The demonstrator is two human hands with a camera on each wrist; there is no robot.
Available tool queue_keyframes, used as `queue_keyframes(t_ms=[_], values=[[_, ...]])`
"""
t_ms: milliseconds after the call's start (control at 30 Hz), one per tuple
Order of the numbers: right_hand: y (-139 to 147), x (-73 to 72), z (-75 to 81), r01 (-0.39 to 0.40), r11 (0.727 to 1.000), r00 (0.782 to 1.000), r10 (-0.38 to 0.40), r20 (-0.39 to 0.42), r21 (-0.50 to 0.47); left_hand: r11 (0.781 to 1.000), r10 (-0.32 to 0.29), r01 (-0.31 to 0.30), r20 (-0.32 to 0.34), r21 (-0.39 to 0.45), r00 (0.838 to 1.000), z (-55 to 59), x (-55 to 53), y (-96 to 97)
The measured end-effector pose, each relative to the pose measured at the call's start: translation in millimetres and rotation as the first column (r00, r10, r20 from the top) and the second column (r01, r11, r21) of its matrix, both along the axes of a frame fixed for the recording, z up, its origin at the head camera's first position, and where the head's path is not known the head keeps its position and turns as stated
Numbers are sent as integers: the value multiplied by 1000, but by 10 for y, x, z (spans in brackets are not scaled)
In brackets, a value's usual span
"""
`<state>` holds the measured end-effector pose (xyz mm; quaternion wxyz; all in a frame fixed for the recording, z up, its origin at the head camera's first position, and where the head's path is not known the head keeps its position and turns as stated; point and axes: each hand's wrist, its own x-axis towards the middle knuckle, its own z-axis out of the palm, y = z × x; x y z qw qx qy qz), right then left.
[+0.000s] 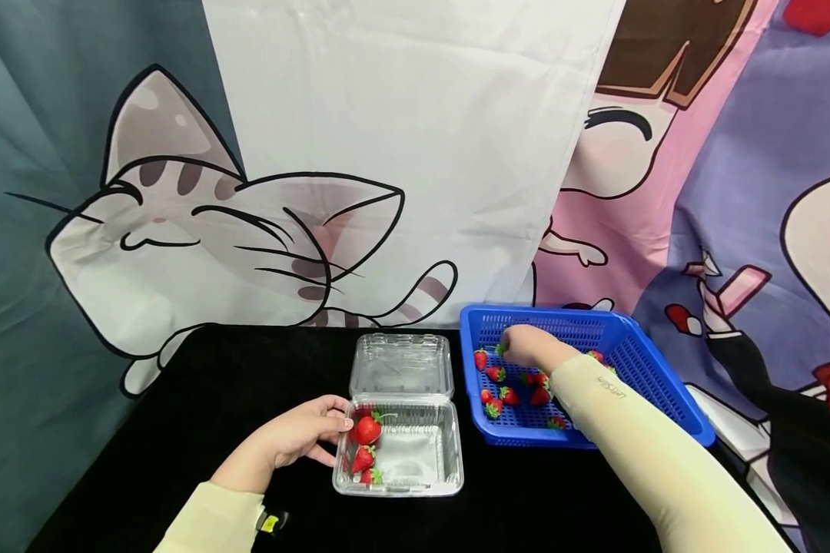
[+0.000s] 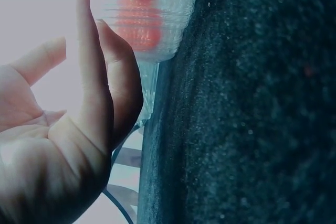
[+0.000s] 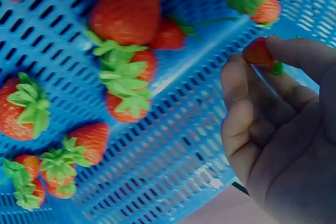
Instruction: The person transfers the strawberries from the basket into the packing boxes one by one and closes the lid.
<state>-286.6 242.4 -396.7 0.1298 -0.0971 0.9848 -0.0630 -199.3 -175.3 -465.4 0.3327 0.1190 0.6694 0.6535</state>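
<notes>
A clear plastic clamshell box (image 1: 415, 488) stands on the black table with its lid (image 1: 401, 365) folded back. Several red strawberries (image 1: 363, 458) lie in a column along its left side. My left hand (image 1: 304, 430) holds the box's left rim, thumb on the edge and other fingers outside the wall. Over at the right, my right hand (image 1: 529, 346) is inside a blue perforated basket (image 1: 484, 438), near its far left part. Between thumb and fingers it pinches a small strawberry (image 3: 258, 52), clearest in the right wrist view. Loose strawberries (image 1: 508, 395) lie about the basket floor.
Black cloth (image 1: 263, 369) covers the table. Behind it hangs a printed curtain (image 1: 401, 115) with a cartoon cat, close to the table's back edge. The basket stands just right of the box, its raised wall between them.
</notes>
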Motion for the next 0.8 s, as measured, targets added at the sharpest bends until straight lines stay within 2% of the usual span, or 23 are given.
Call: queue_keyframes(t_ms=[300,467,600,800], values=[[-33,181,404,74,993,996,-78,-47,-89,1000,18,-18,3,-3,1000,-26,-10,17],[-70,340,580,40,990,997,-49,-64,-137,1000,22,-22,6,-3,1000,-17,-5,8],[-164,514,655,5,978,995,-25,-93,-206,1000,20,-20,0,-9,1000,-7,3,13],[-578,878,699,-86,959,985,42,-166,-271,1000,22,-22,-14,-10,1000,-15,11,8]])
